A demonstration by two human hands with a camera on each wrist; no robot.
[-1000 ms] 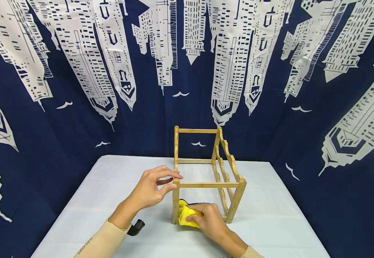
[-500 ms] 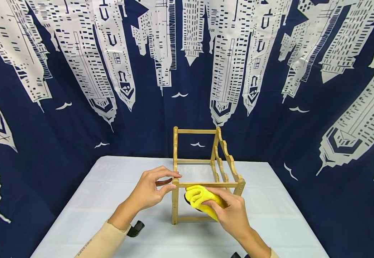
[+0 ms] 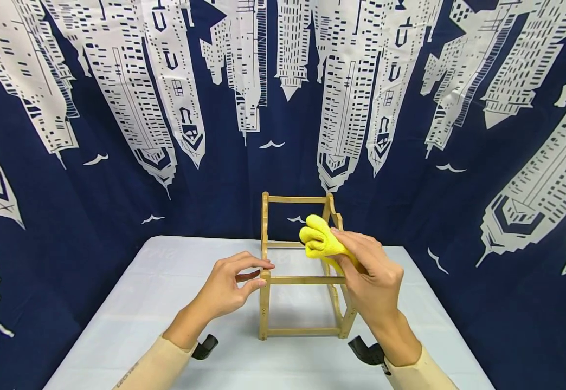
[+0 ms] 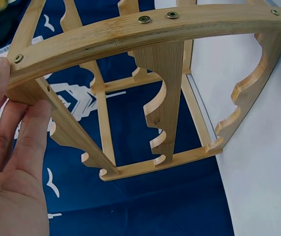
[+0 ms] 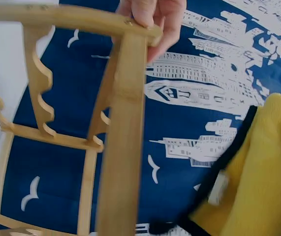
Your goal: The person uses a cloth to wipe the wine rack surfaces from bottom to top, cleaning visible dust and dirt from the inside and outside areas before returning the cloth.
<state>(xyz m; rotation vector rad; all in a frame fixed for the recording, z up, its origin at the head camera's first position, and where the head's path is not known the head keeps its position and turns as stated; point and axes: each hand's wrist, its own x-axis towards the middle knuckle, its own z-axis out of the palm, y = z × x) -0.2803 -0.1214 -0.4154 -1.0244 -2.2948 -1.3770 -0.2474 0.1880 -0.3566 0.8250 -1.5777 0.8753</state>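
Left hand (image 3: pixel 229 287) with its grip pinching the near-left upper corner of a wooden rack (image 3: pixel 307 280), the rack standing on a white worktop (image 3: pixel 166 295), right hand (image 3: pixel 375 276) pinching a folded yellow cloth (image 3: pixel 323 244), raised near the rack.

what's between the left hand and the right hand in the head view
In the head view, the wooden rack's near top bar and the yellow cloth, which the right hand holds.

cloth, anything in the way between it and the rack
Nothing visible: in the right wrist view, an open gap separates the cloth from the rack, with just the backdrop showing behind.
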